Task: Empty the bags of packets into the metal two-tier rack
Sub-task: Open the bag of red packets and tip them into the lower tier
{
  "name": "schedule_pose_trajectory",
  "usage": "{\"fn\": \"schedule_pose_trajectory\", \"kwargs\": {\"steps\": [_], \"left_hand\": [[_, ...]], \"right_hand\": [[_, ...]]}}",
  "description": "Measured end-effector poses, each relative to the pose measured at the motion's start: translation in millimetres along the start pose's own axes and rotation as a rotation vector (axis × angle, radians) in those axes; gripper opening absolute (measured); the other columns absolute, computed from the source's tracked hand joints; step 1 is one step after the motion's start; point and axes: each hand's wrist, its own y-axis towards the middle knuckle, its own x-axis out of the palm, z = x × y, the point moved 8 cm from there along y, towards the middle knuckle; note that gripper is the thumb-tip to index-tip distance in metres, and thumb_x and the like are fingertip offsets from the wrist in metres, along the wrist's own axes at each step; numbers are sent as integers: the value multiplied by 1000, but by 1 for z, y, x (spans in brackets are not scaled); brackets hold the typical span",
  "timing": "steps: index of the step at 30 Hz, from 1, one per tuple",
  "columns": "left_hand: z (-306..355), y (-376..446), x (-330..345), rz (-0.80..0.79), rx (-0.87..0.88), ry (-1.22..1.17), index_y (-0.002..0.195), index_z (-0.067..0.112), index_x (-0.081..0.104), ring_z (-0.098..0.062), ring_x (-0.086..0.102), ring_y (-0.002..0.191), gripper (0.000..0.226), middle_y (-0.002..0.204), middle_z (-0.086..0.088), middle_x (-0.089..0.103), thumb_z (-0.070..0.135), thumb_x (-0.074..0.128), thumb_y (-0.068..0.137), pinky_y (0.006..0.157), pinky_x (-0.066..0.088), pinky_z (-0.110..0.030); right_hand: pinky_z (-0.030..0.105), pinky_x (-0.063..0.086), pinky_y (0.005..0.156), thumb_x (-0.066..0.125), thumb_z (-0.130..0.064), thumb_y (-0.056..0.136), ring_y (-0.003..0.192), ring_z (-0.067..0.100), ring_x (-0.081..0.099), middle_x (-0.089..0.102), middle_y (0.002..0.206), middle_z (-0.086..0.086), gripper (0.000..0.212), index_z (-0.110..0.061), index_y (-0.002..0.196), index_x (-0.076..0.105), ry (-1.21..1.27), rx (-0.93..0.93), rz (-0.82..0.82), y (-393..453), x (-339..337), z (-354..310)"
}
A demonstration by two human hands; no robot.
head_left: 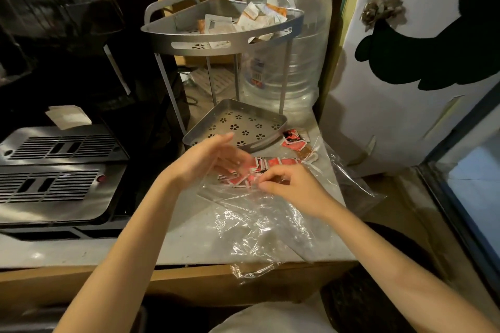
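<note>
Your right hand [290,184] has its fingers [266,179] curled in, pinching the clear plastic bag [259,222] right at the pile of red packets [251,170] on the bench [189,224]. Your left hand [213,157] is over the left end of that pile with fingers relaxed and spread; it's motion-blurred, so I can't tell if it's actually touching a packet or just above them. The bag lies flat and crumpled across the bench toward you, hanging a bit over the front edge.

The metal 2-tier rack [284,62] stands just behind the pile. Its top tier [216,38] holds a heap of pale and orange packets, its bottom tier [243,121] shows bare flower-punched metal. A few more red packets [293,139] sit loose on the bench just right of the bottom tier. A big clear water bottle [295,48] stands behind the rack, and a black machine with a steel drip tray [59,170] is off to the left.
</note>
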Motion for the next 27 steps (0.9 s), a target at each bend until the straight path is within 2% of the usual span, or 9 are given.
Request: {"fn": "schedule_pose_trajectory", "kwargs": {"steps": [4,6,9,11,14,19,22,25,27], "left_hand": [[-18,21,22,-303,-98,276,102,28,68,8,61,95,26,104,21,68,29,45,91,94,41,-18],[-26,26,33,-417,-89,410,110,29,64,3,60,100,27,115,11,65,22,51,87,91,43,-13],[-32,37,33,-361,18,397,114,17,64,-25,63,100,33,114,-11,67,4,58,84,91,49,-27],[-31,42,30,-254,91,345,105,14,69,-25,67,81,29,95,-11,73,1,62,80,79,54,-26],[-24,44,32,-165,199,361,96,10,72,-19,70,77,18,81,8,74,7,67,79,75,55,-25],[-20,47,22,-100,227,379,92,8,73,-38,68,87,17,92,-18,73,16,69,77,82,55,-46],[-25,53,17,-84,154,278,88,-8,67,-22,66,75,19,77,-6,71,10,60,84,72,54,-26],[-28,54,6,14,40,341,87,-4,61,1,57,79,21,77,-1,61,16,57,88,77,46,-10],[-21,48,10,2,84,429,94,5,63,4,58,61,11,61,11,57,4,59,85,60,42,-2]], "right_hand": [[13,49,71,61,-10,86,75,1,60,66,81,-6,8,-9,89,68,-12,-35,-8,0,-3,-4],[14,49,71,60,-11,86,73,2,59,64,79,-9,8,-12,89,68,-45,-43,30,1,-9,-3],[14,48,74,60,-12,87,76,3,60,65,83,-7,12,-10,95,68,-95,-53,89,5,-18,-1],[10,47,74,60,-13,86,77,2,60,67,85,-6,13,-10,96,68,-114,-67,121,6,-21,-1],[9,47,72,61,-11,86,76,8,62,70,86,3,12,-8,94,69,-128,-88,167,6,-26,-4],[26,50,74,58,-12,88,79,16,63,68,83,4,9,-10,90,67,-146,-126,209,3,-34,-9],[27,48,71,56,-11,90,73,16,59,65,79,6,9,-9,88,65,-140,-138,201,2,-34,-15],[19,47,70,53,-11,91,71,10,57,61,77,0,8,-13,89,61,-32,-150,257,-2,-50,-27],[19,48,68,55,-11,91,72,14,59,64,79,5,8,-12,91,63,2,-158,298,-7,-65,-35]]}}
